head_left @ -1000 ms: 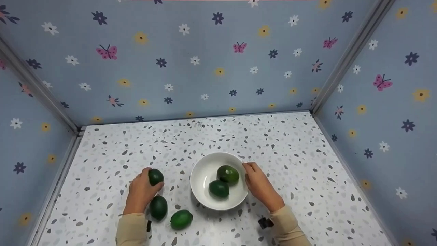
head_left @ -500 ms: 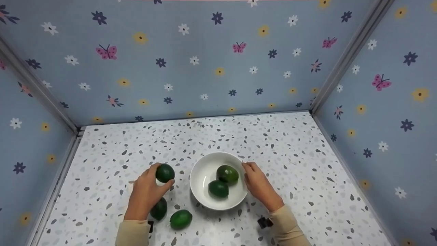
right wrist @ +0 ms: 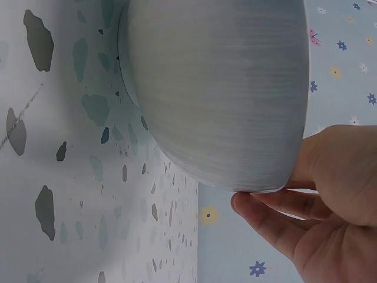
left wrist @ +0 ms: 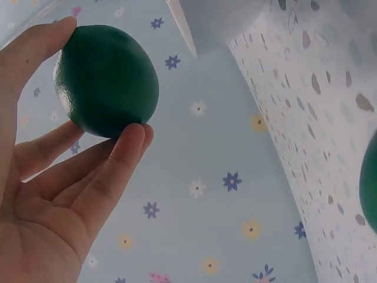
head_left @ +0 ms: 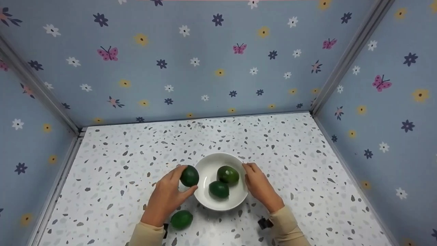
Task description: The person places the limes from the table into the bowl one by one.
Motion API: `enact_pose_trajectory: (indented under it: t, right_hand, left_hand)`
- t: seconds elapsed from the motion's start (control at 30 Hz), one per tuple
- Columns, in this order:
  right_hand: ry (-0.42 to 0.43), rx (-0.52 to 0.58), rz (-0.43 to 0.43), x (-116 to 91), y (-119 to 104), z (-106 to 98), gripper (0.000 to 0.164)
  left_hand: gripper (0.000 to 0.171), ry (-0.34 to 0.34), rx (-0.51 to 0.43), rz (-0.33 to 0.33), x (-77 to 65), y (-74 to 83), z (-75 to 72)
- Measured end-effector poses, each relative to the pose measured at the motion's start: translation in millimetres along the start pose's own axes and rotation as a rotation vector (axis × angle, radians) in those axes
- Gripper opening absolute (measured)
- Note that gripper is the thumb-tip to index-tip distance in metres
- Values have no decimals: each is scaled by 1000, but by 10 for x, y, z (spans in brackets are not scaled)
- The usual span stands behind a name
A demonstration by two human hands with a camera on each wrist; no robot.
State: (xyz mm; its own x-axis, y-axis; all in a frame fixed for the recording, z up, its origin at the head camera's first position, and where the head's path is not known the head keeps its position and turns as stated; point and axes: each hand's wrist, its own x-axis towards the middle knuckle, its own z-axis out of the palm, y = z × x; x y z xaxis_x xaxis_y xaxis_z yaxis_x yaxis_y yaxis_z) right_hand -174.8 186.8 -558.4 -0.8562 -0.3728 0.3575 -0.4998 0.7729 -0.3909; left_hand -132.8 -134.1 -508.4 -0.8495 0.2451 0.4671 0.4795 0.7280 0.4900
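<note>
My left hand [head_left: 167, 194] pinches a dark green, smooth oval fruit [head_left: 189, 176] between thumb and fingers. In the head view that fruit overlaps the left rim of a white bowl [head_left: 218, 206]; in the left wrist view the held fruit [left wrist: 109, 82] shows glossy skin. Two green fruits lie together inside the bowl, a larger one [head_left: 228, 174] and a darker one [head_left: 219, 189]. The right hand [head_left: 260, 186] grips the bowl's right rim. Its fingertips [right wrist: 250, 206] are at the edge of the bowl [right wrist: 218, 94] in the right wrist view.
A brighter green fruit [head_left: 181, 219] lies on the speckled tabletop [head_left: 273, 147], in front of the bowl and to its left. Part of another green fruit [left wrist: 369, 183] enters the left wrist view at the right. Patterned panels [head_left: 211, 82] wall in the table's back and sides.
The left hand has lifted the fruit and carried it rightward to the bowl's left rim. A fruit on the table is now hidden behind that hand. The right hand stays on the bowl.
</note>
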Motion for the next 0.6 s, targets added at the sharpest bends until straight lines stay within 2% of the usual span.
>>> enact_pose_trajectory:
  t: [0.27,0.4,0.6]
  right_hand:
    - [-9,19,6,-11,-1,13,40]
    - [3,19,-5,-12,5,14,40]
    - [19,6,-17,-11,12,19,40]
  left_hand:
    - [69,-54,72,87,-43,50,194]
    - [70,-90,111,105,-71,62,286]
    - [69,-108,125,107,-93,59,359]
